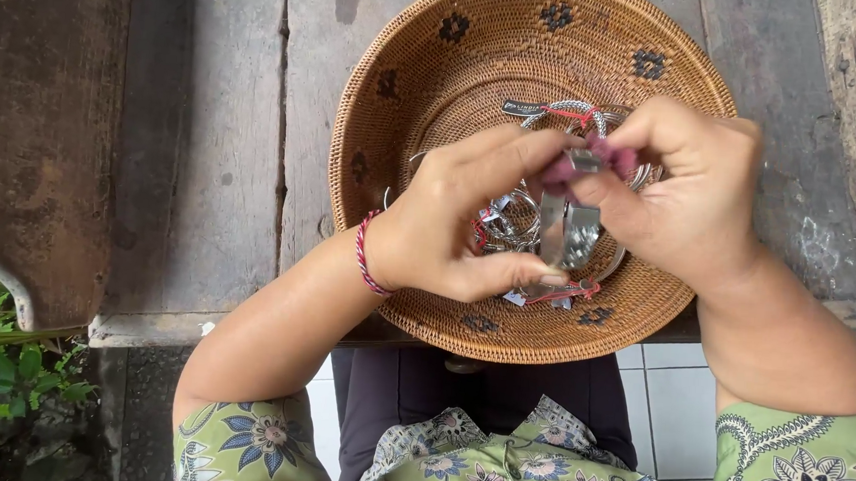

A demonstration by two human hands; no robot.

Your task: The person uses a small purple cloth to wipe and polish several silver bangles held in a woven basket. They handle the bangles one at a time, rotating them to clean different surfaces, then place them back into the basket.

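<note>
- Left hand (449, 222): thumb and fingers closed on a wide silver bangle (567, 234), held above the woven basket (408, 81).
- Right hand (693, 192): fingertips pinched on a small purple cloth (606, 157), pressed to the bangle's top edge.
- More silver bangles (513, 221) with red strings lie in the basket, under both hands.
- Basket sits on a weathered wooden table (227, 129); a red cord bracelet (366, 257) circles the left wrist.

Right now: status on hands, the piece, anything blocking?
Left hand and right hand both pinch a silver bangle; purple cloth at fingertips. Held above woven basket of more silver pieces. Nothing blocking.
</note>
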